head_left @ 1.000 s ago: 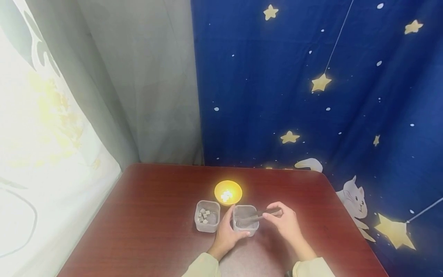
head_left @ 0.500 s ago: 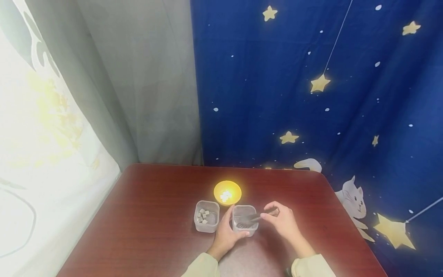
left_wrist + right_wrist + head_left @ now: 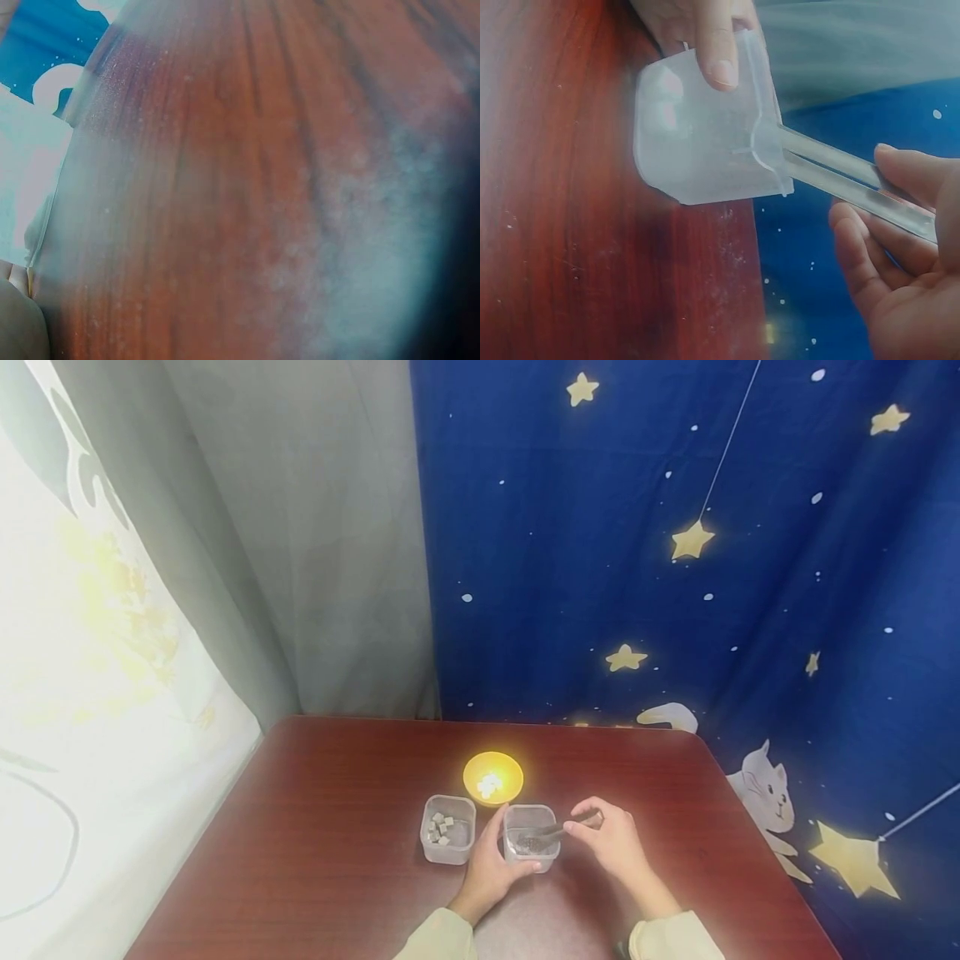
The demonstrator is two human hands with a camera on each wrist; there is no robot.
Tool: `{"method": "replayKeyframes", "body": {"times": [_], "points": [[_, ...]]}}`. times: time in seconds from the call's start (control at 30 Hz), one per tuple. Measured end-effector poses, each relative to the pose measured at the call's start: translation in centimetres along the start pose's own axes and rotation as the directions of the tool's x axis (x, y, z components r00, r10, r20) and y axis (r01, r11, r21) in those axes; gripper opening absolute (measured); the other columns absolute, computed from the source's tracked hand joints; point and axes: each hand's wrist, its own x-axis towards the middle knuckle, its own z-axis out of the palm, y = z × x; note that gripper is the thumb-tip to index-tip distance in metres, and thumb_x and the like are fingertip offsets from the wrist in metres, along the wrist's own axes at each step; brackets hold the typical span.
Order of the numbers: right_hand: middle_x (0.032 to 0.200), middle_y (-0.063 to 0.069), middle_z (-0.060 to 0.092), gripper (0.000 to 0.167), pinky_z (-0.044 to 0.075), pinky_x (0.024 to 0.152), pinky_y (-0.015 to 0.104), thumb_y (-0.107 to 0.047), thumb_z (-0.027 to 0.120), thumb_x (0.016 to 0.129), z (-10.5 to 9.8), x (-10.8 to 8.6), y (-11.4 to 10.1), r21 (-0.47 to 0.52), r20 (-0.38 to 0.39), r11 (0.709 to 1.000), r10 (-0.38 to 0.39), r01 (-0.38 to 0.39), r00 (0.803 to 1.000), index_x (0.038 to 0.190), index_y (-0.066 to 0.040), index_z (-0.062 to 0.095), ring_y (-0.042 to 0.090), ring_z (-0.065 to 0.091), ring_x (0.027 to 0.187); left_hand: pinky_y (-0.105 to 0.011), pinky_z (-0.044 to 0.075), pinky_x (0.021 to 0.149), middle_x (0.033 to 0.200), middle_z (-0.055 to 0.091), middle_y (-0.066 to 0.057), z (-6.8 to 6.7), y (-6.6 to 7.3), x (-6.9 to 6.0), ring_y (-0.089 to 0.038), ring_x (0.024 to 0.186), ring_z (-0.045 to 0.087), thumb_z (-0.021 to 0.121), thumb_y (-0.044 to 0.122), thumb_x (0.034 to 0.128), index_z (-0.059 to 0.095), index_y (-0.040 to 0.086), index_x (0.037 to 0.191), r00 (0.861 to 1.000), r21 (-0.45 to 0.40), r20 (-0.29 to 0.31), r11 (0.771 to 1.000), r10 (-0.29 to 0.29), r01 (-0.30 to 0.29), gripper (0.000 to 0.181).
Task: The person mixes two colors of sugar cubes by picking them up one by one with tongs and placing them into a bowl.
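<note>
A person in pale sleeves (image 3: pixel 438 935) works at a reddish-brown table (image 3: pixel 337 810), seen from above. At lower centre, the left hand (image 3: pixel 489 864) is clamped on a translucent square container (image 3: pixel 550 858), its thumb along the near wall and its other fingers around the left side. Just right of it, the right hand (image 3: pixel 615 839) pinches a pair of metal tongs (image 3: pixel 551 832) between thumb and fingers. The tongs slant down to the left, over the rim, with their tips inside the container. The right wrist view shows the two arms of the tongs passing in through the open end.

Just left of the left hand stands a second translucent container (image 3: pixel 448 857), holding several small pale cubes (image 3: pixel 442 827), most of them toward its left side. Above and between the two containers sits a round yellow bowl (image 3: pixel 512 768), with bright whitish pieces (image 3: pixel 490 785) whose outlines are washed out by glare. Grey cloth (image 3: pixel 322 527) fills the upper left of the frame; a deep blue curtain (image 3: pixel 562 568) with stars and a white cat covers the right. The left wrist view is mostly blurred tabletop.
</note>
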Motion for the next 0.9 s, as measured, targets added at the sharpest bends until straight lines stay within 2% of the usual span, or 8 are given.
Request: {"method": "replayKeyframes", "body": {"times": [0.27, 0.57, 0.73, 0.9], "points": [[0.077, -0.002, 0.071, 0.019, 0.052, 0.06, 0.028, -0.014, 0.084, 0.074, 0.44, -0.33, 0.19, 0.013, -0.084, 1.0, -0.003, 0.004, 0.996, 0.085, -0.017, 0.069, 0.016, 0.069, 0.073, -0.047, 0.036, 0.106, 0.142, 0.05, -0.003, 0.16, 0.11, -0.05, -0.023, 0.126, 0.049, 0.091, 0.04, 0.0577, 0.037, 0.014, 0.15, 0.999, 0.016, -0.011, 0.999, -0.035, 0.035, 0.11], [0.076, -0.001, 0.071, 0.019, 0.051, 0.058, 0.027, -0.017, 0.084, 0.075, 0.56, -0.34, 0.62, 0.055, -0.157, 0.998, 0.01, -0.001, 0.988, 0.087, -0.015, 0.07, 0.014, 0.069, 0.071, -0.047, 0.036, 0.106, 0.142, 0.05, -0.004, 0.14, 0.06, -0.05, -0.023, 0.125, 0.049, 0.091, 0.041, 0.0574, 0.037, 0.015, 0.15, 0.999, 0.028, -0.019, 0.999, -0.03, 0.03, 0.11], [0.073, 0.0, 0.07, 0.019, 0.048, 0.054, 0.027, -0.016, 0.084, 0.074, 0.57, -0.42, 0.63, 0.075, -0.183, 0.997, 0.032, -0.019, 0.983, 0.088, -0.015, 0.071, 0.012, 0.066, 0.066, -0.047, 0.036, 0.106, 0.143, 0.049, -0.004, 0.16, 0.01, 0.03, -0.024, 0.127, 0.047, 0.091, 0.041, 0.0577, 0.037, 0.014, 0.15, 0.999, 0.028, -0.018, 0.999, -0.031, 0.032, 0.11], [0.076, 0.0, 0.071, 0.02, 0.049, 0.057, 0.027, -0.017, 0.084, 0.075, 0.71, -0.59, 0.56, 0.071, -0.177, 0.997, 0.031, -0.019, 0.984, 0.089, -0.013, 0.071, 0.014, 0.067, 0.069, -0.047, 0.036, 0.106, 0.143, 0.049, -0.004, 0.11, 0.02, 0.07, -0.024, 0.127, 0.048, 0.091, 0.04, 0.0575, 0.037, 0.014, 0.15, 0.999, 0.03, -0.018, 0.999, -0.031, 0.031, 0.11]]}}
